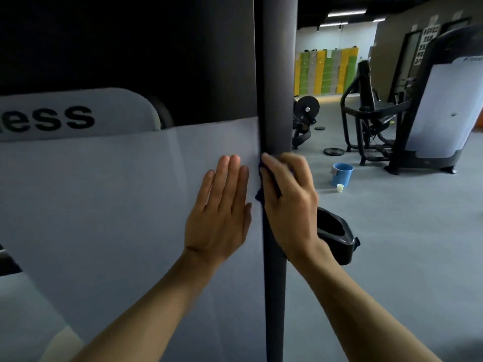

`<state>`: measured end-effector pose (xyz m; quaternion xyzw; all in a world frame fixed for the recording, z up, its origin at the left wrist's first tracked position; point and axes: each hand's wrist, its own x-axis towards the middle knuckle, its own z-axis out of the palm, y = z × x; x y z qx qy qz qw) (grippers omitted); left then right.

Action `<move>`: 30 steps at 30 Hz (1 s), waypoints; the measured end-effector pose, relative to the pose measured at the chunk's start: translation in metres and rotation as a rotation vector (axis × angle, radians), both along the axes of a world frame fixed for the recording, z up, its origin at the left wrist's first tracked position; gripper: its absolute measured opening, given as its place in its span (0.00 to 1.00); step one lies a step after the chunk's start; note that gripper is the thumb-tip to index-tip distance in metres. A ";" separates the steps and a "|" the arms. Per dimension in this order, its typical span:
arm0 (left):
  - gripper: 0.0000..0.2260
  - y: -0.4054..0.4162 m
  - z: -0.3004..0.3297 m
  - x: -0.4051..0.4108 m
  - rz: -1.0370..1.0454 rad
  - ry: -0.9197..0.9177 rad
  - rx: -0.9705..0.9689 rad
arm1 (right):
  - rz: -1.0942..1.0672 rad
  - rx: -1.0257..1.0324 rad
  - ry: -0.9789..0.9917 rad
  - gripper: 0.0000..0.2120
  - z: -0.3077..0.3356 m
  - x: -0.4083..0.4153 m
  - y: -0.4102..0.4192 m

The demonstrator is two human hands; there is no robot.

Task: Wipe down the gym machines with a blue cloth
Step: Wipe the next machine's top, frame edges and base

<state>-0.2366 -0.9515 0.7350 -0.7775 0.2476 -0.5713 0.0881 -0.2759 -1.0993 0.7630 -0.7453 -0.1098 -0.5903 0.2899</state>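
A gym machine fills the left of the head view: a pale translucent panel [117, 205] beside a dark upright post [277, 87]. My left hand [222, 212] lies flat on the panel with straight fingers, just left of the post. My right hand [290, 202] curls around the post and grips a dark blue cloth [260, 197] against it. Only a small fold of the cloth shows between the two hands; the rest is hidden under my palm.
A blue bucket [341, 174] and a small pale cup [340, 188] stand on the grey floor to the right. Behind them are another black machine [371, 113], weight plates [333, 151] on the floor and coloured lockers [326, 70]. A black plastic part [337, 236] juts out near my right wrist.
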 end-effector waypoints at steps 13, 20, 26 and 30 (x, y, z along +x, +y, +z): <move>0.30 0.003 -0.074 -0.002 -0.041 -0.077 -0.006 | -0.055 -0.142 0.020 0.18 -0.137 -0.004 -0.003; 0.29 0.002 -0.097 -0.002 -0.036 -0.073 -0.043 | -0.089 0.044 -0.211 0.12 -0.087 0.022 0.015; 0.27 0.002 -0.111 0.002 -0.062 -0.134 -0.044 | -0.128 -0.012 -0.202 0.18 -0.154 0.026 0.017; 0.27 0.006 -0.143 0.000 -0.031 -0.109 -0.034 | -0.101 -0.039 -0.168 0.17 -0.191 0.022 0.013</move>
